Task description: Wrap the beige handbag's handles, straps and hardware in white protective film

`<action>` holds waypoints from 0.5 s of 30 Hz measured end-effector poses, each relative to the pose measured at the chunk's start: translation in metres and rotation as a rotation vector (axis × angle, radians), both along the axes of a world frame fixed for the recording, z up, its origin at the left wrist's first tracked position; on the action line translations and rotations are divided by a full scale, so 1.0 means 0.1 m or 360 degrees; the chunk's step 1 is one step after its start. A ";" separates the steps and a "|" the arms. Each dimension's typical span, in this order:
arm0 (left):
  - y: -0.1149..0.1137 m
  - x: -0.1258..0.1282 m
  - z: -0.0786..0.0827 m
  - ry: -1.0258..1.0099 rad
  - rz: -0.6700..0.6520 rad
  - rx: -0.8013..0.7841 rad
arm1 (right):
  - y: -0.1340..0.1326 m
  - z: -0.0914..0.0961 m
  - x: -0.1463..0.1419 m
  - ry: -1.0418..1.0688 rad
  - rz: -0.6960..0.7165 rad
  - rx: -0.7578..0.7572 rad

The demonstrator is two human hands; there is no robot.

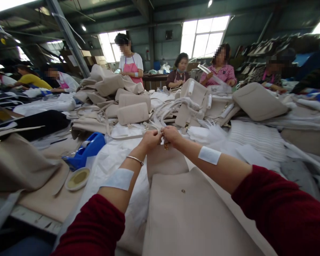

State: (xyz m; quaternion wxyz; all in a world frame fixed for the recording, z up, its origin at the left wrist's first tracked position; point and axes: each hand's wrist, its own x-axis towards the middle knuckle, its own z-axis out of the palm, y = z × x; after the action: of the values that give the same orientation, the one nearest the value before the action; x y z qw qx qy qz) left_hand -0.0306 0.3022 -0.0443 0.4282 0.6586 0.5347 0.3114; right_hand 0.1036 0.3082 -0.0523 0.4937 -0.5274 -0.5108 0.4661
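A large beige bag [194, 213] lies before me, a small round metal stud on its front. Beyond the stud stretches a narrower beige panel [165, 165]. My left hand [151, 139] and my right hand [172, 136] meet at the panel's far end, both closed in a pinch. The small part between their fingertips is mostly hidden, so I cannot tell what it is. Gold-coloured hardware [165, 146] shows just below my right hand. A thin beige strap [126, 137] runs in from the left to beside my left hand.
A blue tape dispenser [88, 149] and a round shallow dish [78, 178] stand to the left, near another beige bag [21, 163]. Piled beige bags [133, 113] and white wrapping [256, 138] cover the table ahead. Several co-workers are around the far side.
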 end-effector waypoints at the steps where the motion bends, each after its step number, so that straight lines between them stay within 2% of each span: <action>1: -0.06 -0.03 0.15 -0.0092 -0.0076 0.0037 | -0.06 0.14 0.02 0.0059 0.0018 0.0041; 5: -0.32 -0.11 0.77 -0.0743 -0.0638 -0.0061 | -0.43 0.82 0.15 0.0341 0.0230 0.0255; 6: -0.39 -0.11 0.92 -0.0879 -0.0708 -0.0095 | -0.55 0.98 0.19 0.0444 0.0319 0.0337; 9: -0.64 -0.03 1.30 -0.1023 -0.0598 -0.0088 | -0.92 1.38 0.27 0.0639 0.0577 0.0591; 11: -0.81 0.06 1.55 -0.1113 -0.0534 -0.0013 | -1.13 1.54 0.30 0.0545 0.0654 0.0708; 13: -0.99 0.19 1.81 -0.1268 -0.0522 0.0135 | -1.27 1.64 0.32 0.0374 0.0631 0.0790; 15: -1.15 0.31 2.11 -0.1443 -0.0434 0.0355 | -1.38 1.71 0.37 0.0144 0.0499 0.0873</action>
State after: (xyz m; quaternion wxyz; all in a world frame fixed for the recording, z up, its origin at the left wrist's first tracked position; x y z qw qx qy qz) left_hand 0.0000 0.1876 0.1663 0.5816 0.5625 0.1666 0.5635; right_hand 0.1404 0.1701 0.1184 0.5618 -0.2681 -0.6700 0.4044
